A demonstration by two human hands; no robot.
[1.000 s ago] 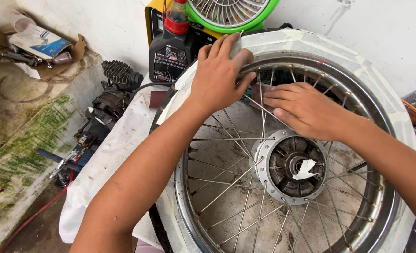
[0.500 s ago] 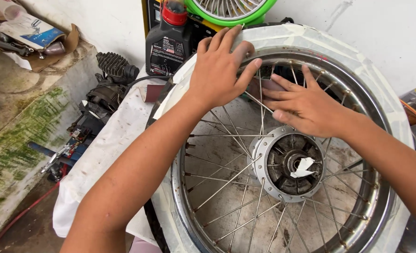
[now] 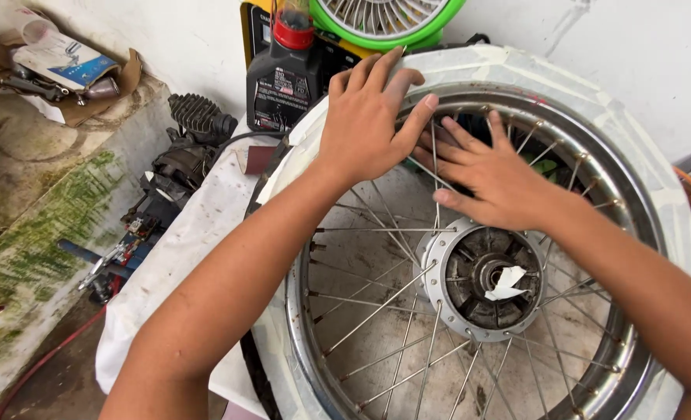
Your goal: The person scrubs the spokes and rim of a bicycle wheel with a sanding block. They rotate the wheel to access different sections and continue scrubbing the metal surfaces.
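- Over the far rim of the wheel, the left hand [image 3: 373, 124] lies flat and open, palm down on the white masking tape wrapped round the tyre [image 3: 517, 66], fingers spread and gripping nothing
- Beside it, the right hand [image 3: 489, 175] has slid closer since a second ago: its fingers now fan out among the thin steel spokes [image 3: 377, 307] and nearly touch the left thumb, also unclenched and holding nothing
- Both hands have crept a little along the rim compared with the earlier views, so the pressing looks to be moving section by section round the tape
- Under them, the chrome spoked motorcycle wheel [image 3: 303, 311] lies flat on the white cloth-covered worktop [image 3: 182, 249], its grey metal hub [image 3: 482, 280] with a scrap of white paper sitting near the middle
- At the worktop's far edge stand a black oil bottle with a red cap [image 3: 283, 74] and a green-rimmed fan [image 3: 384, 19]
- Off the left edge, dark engine parts [image 3: 186, 152] rest on a mossy concrete ledge [image 3: 42, 225]
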